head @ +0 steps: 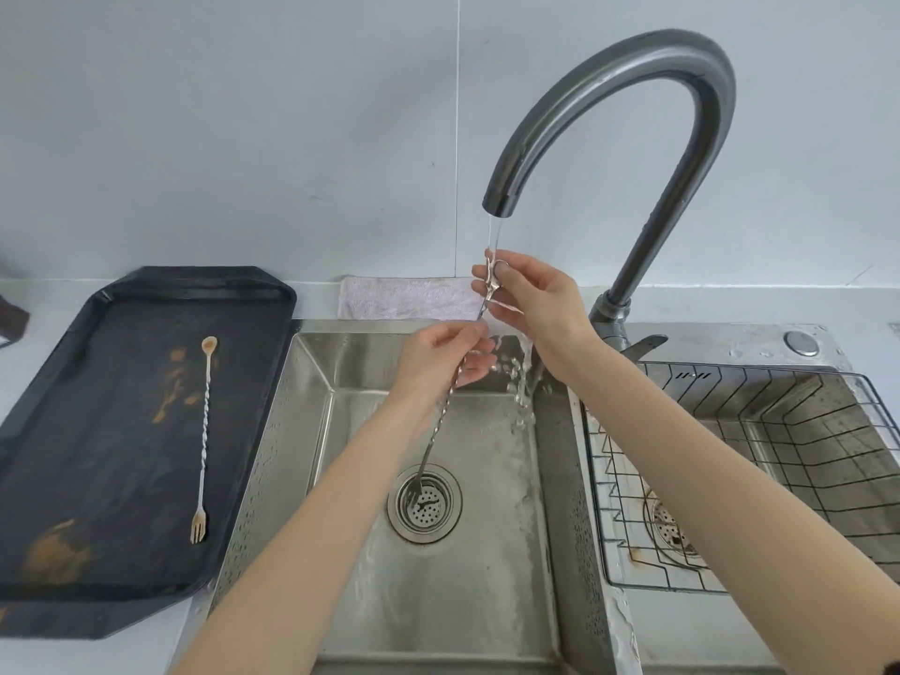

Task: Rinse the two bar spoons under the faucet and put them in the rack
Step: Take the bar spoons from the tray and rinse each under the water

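Rinsing of the first spoon (440,421) under the faucet (628,114). The right hand (535,304) pinches the bowl end between thumb and fingers directly in the stream, while the left hand (438,362) curls its fingers round the twisted shaft lower down; the fork end hangs over the drain (424,504) of the left basin (whether the tines touch the strainer cannot be told from this angle). The second spoon (204,436) lies unrinsed on the stained black tray (146,285) on the table, left of the sink (311,382). The wire rack (730,479) sits in the right basin and appears to hold nothing.

Hazards, as judged from this arrangement: both grips are on wet, thin metal, so the spoon may slip and drop into the basin, the tines perhaps lodging in the strainer holes. Water striking the curved bowl deflects sideways; splash is already visible at the divider and may wet the table or the folded cloth (404,297) behind. In the rack, the wide mesh may let so slender a shaft slide through unless it is laid across the wires.
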The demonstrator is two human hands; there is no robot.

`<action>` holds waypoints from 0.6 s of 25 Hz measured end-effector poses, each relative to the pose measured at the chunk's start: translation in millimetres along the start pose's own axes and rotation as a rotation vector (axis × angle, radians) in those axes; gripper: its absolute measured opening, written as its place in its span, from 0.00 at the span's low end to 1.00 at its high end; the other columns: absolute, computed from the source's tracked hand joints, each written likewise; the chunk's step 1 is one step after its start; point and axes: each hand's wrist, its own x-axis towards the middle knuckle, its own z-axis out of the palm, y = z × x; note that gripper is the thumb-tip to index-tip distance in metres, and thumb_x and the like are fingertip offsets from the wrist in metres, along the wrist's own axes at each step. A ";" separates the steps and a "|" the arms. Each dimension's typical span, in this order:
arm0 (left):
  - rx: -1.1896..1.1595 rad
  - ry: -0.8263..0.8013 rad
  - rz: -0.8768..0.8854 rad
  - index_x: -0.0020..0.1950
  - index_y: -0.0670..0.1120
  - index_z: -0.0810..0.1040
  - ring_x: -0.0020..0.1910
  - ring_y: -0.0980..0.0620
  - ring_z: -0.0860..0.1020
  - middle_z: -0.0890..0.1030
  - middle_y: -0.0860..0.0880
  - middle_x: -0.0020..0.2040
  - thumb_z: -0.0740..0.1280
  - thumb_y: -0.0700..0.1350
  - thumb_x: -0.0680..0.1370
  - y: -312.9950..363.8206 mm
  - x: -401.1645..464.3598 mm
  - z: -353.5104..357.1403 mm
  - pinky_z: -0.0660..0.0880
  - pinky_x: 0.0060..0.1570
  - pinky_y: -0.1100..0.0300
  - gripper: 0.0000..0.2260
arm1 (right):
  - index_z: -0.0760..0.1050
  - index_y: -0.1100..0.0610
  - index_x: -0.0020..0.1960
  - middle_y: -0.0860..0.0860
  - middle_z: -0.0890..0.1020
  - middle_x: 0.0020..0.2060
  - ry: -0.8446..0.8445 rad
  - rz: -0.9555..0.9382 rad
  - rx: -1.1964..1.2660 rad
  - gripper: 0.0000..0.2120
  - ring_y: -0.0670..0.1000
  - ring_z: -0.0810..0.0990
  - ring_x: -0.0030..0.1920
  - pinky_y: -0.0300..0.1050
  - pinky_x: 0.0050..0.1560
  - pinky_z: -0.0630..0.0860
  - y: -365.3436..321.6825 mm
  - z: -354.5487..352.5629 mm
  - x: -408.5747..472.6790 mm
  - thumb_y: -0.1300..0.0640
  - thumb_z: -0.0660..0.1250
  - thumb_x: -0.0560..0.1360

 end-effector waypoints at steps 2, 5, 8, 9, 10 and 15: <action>0.013 0.033 0.031 0.42 0.43 0.79 0.30 0.58 0.81 0.81 0.48 0.36 0.66 0.42 0.75 4.9 5.4 7.4 0.79 0.36 0.66 0.04 | 0.77 0.52 0.45 0.46 0.83 0.38 -0.015 -0.012 -0.055 0.08 0.38 0.82 0.33 0.30 0.34 0.79 -1.4 -1.7 -3.1 0.63 0.62 0.77; 0.052 0.025 0.078 0.40 0.47 0.80 0.41 0.50 0.80 0.82 0.48 0.38 0.64 0.42 0.76 8.9 7.5 17.6 0.77 0.50 0.57 0.07 | 0.78 0.54 0.49 0.47 0.83 0.39 -0.025 -0.063 -0.156 0.09 0.41 0.82 0.37 0.32 0.37 0.81 -7.2 -2.8 -5.5 0.65 0.63 0.76; 0.105 0.025 0.125 0.35 0.55 0.81 0.47 0.46 0.80 0.81 0.49 0.37 0.62 0.43 0.77 8.5 6.4 19.6 0.74 0.59 0.49 0.14 | 0.78 0.58 0.56 0.51 0.82 0.44 -0.072 -0.077 -0.269 0.12 0.48 0.81 0.45 0.41 0.48 0.80 -15.7 -0.9 -6.9 0.67 0.64 0.75; 0.151 0.046 0.153 0.33 0.57 0.81 0.48 0.43 0.80 0.82 0.50 0.37 0.61 0.43 0.77 7.7 8.7 18.2 0.74 0.59 0.46 0.17 | 0.77 0.59 0.58 0.52 0.82 0.46 -0.088 -0.069 -0.284 0.13 0.49 0.80 0.48 0.42 0.52 0.79 -17.6 0.0 -7.0 0.68 0.64 0.75; 0.202 0.060 0.189 0.32 0.59 0.81 0.49 0.41 0.80 0.82 0.53 0.36 0.60 0.44 0.77 7.4 10.6 16.4 0.74 0.60 0.44 0.18 | 0.77 0.59 0.59 0.52 0.81 0.48 -0.099 -0.060 -0.284 0.14 0.49 0.80 0.49 0.42 0.55 0.78 -19.5 0.8 -7.2 0.68 0.64 0.75; 0.379 -0.013 0.332 0.36 0.57 0.77 0.48 0.43 0.82 0.83 0.53 0.36 0.56 0.40 0.78 12.9 13.4 13.8 0.76 0.56 0.43 0.17 | 0.78 0.54 0.49 0.47 0.80 0.39 -0.061 -0.089 -0.260 0.09 0.43 0.79 0.39 0.34 0.45 0.79 -23.0 -1.3 -4.7 0.67 0.67 0.73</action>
